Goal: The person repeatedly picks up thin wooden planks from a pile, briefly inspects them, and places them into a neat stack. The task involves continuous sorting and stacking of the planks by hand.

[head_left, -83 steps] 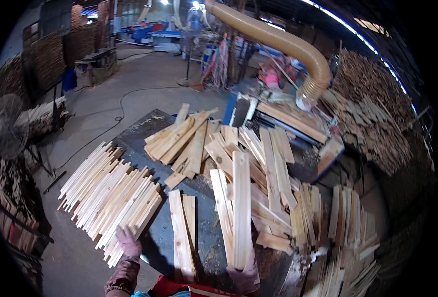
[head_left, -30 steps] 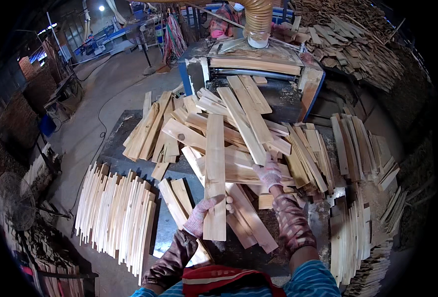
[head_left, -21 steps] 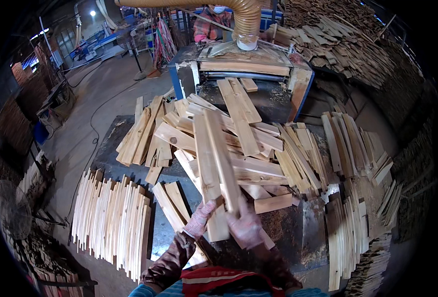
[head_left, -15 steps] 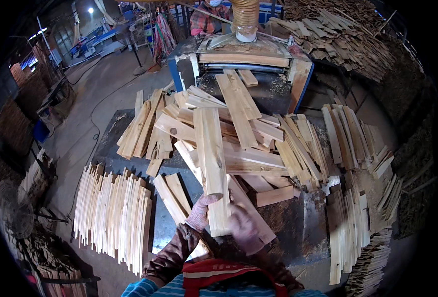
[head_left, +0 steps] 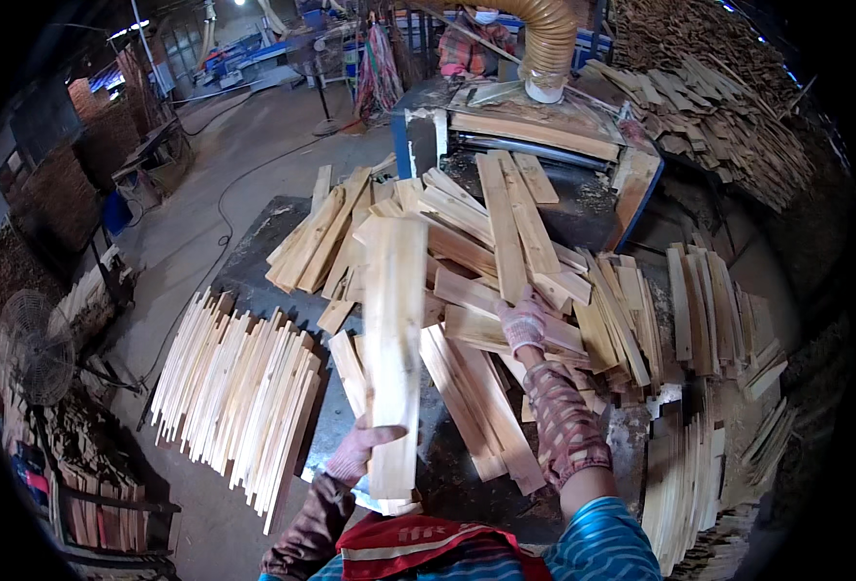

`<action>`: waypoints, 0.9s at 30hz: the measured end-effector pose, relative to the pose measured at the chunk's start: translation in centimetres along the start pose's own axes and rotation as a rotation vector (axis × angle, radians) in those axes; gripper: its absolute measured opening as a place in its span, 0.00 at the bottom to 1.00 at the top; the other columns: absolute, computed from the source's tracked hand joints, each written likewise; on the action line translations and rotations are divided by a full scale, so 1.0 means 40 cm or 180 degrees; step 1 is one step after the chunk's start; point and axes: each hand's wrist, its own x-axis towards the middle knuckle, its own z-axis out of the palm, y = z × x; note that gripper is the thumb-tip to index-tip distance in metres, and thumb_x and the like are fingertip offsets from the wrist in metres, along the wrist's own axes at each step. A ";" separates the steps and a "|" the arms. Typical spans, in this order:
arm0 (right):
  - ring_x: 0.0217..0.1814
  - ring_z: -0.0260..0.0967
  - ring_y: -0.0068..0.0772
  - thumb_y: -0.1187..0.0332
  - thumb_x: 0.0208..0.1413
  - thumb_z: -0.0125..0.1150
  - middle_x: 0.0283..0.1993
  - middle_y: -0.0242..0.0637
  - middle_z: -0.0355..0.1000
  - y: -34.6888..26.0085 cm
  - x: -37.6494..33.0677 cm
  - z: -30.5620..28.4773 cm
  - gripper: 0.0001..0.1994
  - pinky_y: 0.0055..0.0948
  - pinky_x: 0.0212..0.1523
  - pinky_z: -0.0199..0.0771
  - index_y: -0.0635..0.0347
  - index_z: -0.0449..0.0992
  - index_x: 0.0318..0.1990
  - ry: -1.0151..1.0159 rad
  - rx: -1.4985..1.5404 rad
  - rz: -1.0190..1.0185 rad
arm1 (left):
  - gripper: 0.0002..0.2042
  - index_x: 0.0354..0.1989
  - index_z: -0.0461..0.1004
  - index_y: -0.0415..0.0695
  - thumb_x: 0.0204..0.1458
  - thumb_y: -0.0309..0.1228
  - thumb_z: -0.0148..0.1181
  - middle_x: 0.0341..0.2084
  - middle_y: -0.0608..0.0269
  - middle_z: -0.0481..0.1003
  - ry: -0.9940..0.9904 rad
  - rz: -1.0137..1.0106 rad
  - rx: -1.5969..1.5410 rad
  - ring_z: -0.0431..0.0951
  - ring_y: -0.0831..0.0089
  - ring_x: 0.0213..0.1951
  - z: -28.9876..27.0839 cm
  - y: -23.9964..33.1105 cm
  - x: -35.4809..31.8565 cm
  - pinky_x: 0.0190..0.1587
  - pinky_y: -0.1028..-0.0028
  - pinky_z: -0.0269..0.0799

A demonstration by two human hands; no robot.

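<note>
Single head-worn fisheye view, steeply downward, close over the workbench.

A row of thin pale slats lies fanned on the concrete floor at the left, just beside the dark worktop. Nearer the left edge stands a round wire fan, with stacked offcuts below it (their far side is lost in shadow). At the far end a ribbed yellow duct drops onto a blue-framed machine, and a person sits behind it. Heaps of scrap wood fill the far right.
</note>
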 end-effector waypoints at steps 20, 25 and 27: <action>0.38 0.74 0.33 0.54 0.51 0.65 0.39 0.42 0.77 0.126 -0.647 -0.401 0.28 0.34 0.42 0.74 0.66 0.73 0.54 -0.2724 0.3628 0.0239 | 0.21 0.54 0.73 0.34 0.53 0.33 0.62 0.44 0.51 0.80 0.0777 -0.0318 -0.0970 0.82 0.57 0.44 -0.214 -0.252 -0.063 0.53 0.58 0.78; 0.49 0.77 0.36 0.64 0.52 0.66 0.45 0.42 0.79 0.083 -0.740 -0.319 0.28 0.33 0.52 0.75 0.67 0.71 0.60 -0.3718 0.3402 0.0696 | 0.29 0.61 0.69 0.36 0.53 0.39 0.65 0.48 0.53 0.79 0.0606 -0.0131 -0.0578 0.82 0.63 0.46 -0.168 -0.246 -0.053 0.54 0.63 0.78; 0.51 0.76 0.42 0.64 0.52 0.66 0.48 0.45 0.77 0.029 -0.801 -0.240 0.31 0.35 0.55 0.74 0.65 0.66 0.63 -0.2747 0.2438 -0.1046 | 0.32 0.62 0.68 0.36 0.54 0.45 0.66 0.51 0.55 0.78 0.0473 -0.0011 -0.0631 0.81 0.64 0.49 -0.170 -0.279 -0.044 0.54 0.63 0.78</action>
